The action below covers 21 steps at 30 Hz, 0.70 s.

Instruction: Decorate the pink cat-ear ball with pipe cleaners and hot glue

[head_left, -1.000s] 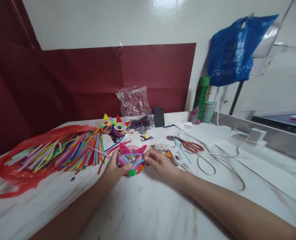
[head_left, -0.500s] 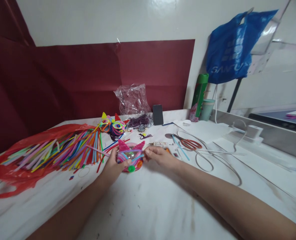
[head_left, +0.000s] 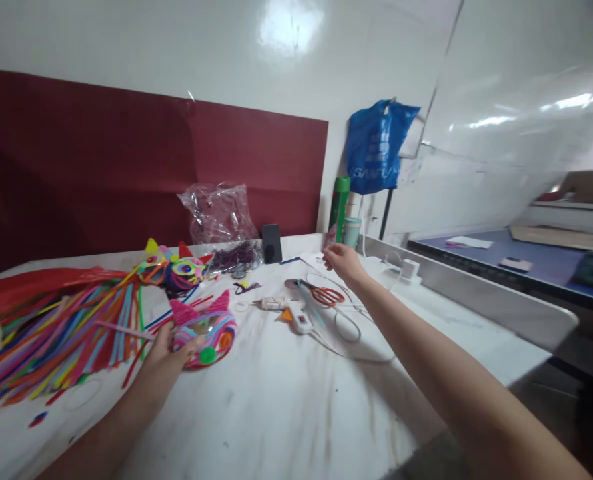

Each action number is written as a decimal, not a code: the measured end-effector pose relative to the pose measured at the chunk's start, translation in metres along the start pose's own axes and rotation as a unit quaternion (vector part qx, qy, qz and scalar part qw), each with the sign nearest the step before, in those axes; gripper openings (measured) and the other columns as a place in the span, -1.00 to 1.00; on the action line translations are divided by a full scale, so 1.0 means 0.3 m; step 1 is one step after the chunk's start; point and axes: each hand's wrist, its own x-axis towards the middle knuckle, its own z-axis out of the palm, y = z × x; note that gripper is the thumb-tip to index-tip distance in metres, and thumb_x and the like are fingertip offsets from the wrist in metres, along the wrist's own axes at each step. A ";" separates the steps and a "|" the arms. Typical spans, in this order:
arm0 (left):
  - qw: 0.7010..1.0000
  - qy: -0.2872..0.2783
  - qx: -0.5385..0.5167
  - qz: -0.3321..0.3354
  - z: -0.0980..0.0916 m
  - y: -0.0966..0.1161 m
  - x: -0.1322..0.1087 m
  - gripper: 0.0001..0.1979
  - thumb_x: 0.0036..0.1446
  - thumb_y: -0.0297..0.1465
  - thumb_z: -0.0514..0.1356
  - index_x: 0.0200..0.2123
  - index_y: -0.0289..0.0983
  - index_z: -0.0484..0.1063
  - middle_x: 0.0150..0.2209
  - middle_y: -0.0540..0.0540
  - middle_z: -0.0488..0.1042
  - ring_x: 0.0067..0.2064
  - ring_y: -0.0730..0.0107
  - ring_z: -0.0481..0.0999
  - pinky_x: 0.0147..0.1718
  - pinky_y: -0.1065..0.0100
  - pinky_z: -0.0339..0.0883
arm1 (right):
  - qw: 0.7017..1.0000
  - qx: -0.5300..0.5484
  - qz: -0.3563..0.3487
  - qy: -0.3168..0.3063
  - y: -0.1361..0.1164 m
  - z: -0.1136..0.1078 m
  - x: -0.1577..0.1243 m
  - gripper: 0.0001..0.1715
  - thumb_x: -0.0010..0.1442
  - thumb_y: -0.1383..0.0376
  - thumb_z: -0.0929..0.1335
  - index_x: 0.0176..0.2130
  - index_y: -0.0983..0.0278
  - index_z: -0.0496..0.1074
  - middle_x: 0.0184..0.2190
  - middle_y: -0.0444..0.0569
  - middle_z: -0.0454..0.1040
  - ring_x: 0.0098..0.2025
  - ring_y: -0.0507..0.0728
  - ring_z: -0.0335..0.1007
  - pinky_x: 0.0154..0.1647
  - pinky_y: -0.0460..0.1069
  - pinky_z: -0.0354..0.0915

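Note:
My left hand [head_left: 169, 353] grips a pink-eared pipe-cleaner animal face [head_left: 211, 337], thumb across its front. The face has blue and pink coils with a green and an orange round piece low on it. My right hand [head_left: 345, 261] is raised over the back right of the table, fingers pinched together; whatever may be between them is too small to make out. Below it lie orange-handled scissors [head_left: 326, 296] and a light blue pipe cleaner [head_left: 316, 308]. Between my hands, a white glue gun [head_left: 299, 315] rests on its side.
Many coloured pipe cleaners [head_left: 76, 333] spread over a red plastic bag [head_left: 41, 283] at left. Two finished-looking animal faces [head_left: 186, 270] sit behind them. A phone [head_left: 271, 244] leans at the back beside a clear bag [head_left: 221, 213]. Cables [head_left: 361, 360] loop on the right near a green can [head_left: 339, 203].
My right hand has left the pink-eared face and moved up and right, past the scissors. My left hand still holds the face. The view has turned to the right.

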 end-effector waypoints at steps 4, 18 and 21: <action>1.000 0.009 0.018 0.000 0.002 0.000 0.007 -0.51 -0.10 -0.19 0.31 -0.05 -0.15 0.40 -0.08 -0.09 0.58 0.01 0.07 0.55 0.01 0.21 0.42 | 0.979 -0.182 0.038 -0.088 0.124 0.007 -0.003 -0.69 0.34 0.20 0.35 0.02 0.30 0.43 -0.01 0.04 0.47 -0.08 0.17 0.47 -0.09 0.12 0.44; 0.991 0.045 -0.089 -0.092 -0.035 -0.057 0.027 -0.49 0.05 -0.19 0.28 0.06 -0.15 0.30 0.15 -0.14 0.45 0.23 0.15 0.39 0.01 0.29 0.44 | 0.938 -0.300 0.013 -0.176 0.198 0.058 -0.032 -0.63 0.33 0.20 0.36 0.07 0.30 0.39 0.03 0.06 0.44 -0.04 0.18 0.46 -0.05 0.15 0.43; 0.979 0.035 -0.164 -0.117 -0.029 -0.048 0.018 -0.52 0.08 -0.27 0.28 0.08 -0.16 0.31 0.17 -0.16 0.44 0.20 0.19 0.43 -0.05 0.34 0.47 | 0.961 -0.236 -0.012 -0.141 0.162 0.037 -0.042 -0.61 0.24 0.32 0.36 0.06 0.39 0.39 -0.24 0.15 0.55 -0.21 0.20 0.48 -0.18 0.04 0.36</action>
